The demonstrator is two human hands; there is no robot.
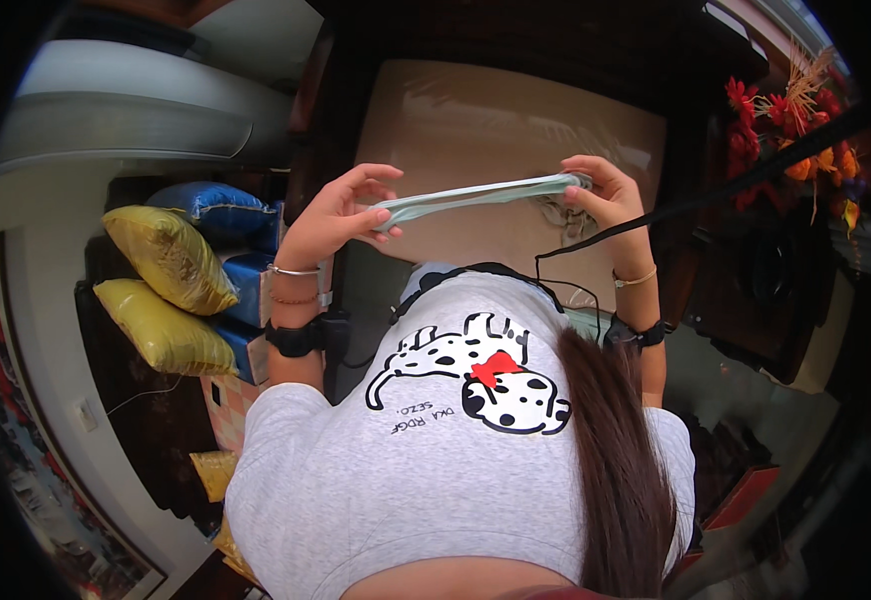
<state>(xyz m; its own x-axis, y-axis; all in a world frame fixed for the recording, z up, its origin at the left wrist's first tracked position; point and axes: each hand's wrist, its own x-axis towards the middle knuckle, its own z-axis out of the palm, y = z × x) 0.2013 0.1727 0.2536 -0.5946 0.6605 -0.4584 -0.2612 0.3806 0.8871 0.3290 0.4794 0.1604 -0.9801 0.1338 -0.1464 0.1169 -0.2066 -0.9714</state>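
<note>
A pale mint fabric loop (476, 196) is stretched out between my hands, above the near part of the table. My left hand (346, 210) grips its left end between thumb and fingers, with some fingers raised. At the right end my right hand (604, 192) pinches the loop, which sits slightly higher there. A narrow gap shows between the loop's two strands. Its exact kind is unclear. Beneath my right hand lies a small crumpled greyish thing (562, 214), partly covered.
The beige table (476, 110) is in front of me. Yellow cushions (166, 255) and a blue cushion (218, 205) are stacked to the left. A black cable (671, 208) runs across from the right, passing my right wrist. Red and orange artificial flowers (796, 130) hang at far right.
</note>
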